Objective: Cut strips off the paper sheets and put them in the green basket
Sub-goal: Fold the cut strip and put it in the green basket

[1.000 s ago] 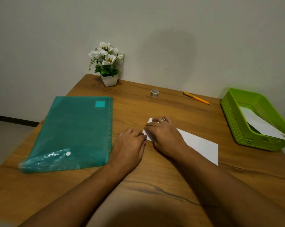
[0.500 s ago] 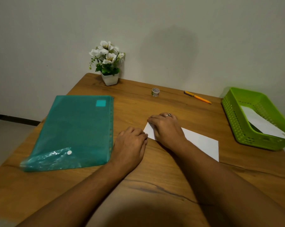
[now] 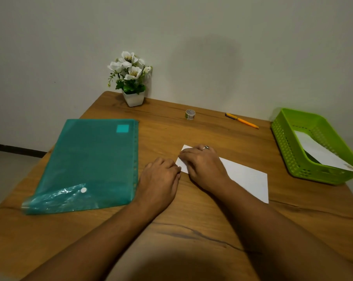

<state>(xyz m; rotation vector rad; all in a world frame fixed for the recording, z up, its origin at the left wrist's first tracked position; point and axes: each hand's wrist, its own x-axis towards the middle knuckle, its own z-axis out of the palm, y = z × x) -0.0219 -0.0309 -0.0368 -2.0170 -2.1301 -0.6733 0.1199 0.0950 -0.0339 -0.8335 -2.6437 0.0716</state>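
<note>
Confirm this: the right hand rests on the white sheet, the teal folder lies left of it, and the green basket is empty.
Not empty: the head view shows white paper lying in the green basket. The right hand does rest on the white sheet, teal folder to its left.

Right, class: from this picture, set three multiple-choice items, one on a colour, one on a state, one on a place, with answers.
1. What colour is the flat plastic folder? A red; B yellow; C teal.
2. The green plastic basket is: A holding white paper; B empty; C overturned.
3. Where does the orange pen lie? A in the basket; B on the wooden table near the wall; C on the folder.
Answers: C, plainly teal; A, paper leans inside; B, it lies on bare wood.
</note>
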